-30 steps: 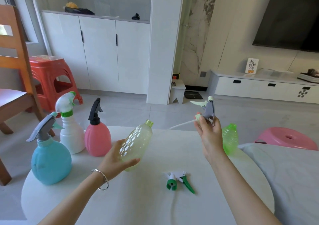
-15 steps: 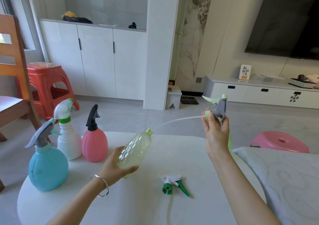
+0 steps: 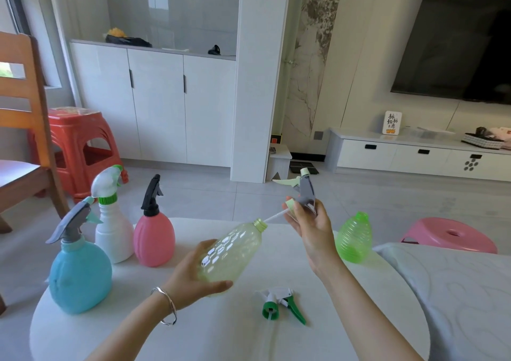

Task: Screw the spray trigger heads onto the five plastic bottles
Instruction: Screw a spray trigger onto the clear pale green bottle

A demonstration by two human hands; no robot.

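While three bottles (image 3: pixel 116 239) already wear tops, the left hand (image 3: pixel 190 273) holds the yellow bottle (image 3: pixel 231 252), the right hand (image 3: pixel 311 222) grips its sprayer (image 3: pixel 302 189). Green bottle (image 3: pixel 352 237) and green sprayer (image 3: pixel 279 302) wait on the table (image 3: pixel 221 333).

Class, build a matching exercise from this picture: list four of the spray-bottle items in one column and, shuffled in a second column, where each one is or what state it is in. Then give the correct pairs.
Things
1. pink bottle
2. pale yellow bottle
3. green trigger head
4. bright green bottle

States
A. lying loose on the table
B. tilted in the left hand
C. standing, black head fitted
D. standing open, no head

Pairs: 1-C, 2-B, 3-A, 4-D
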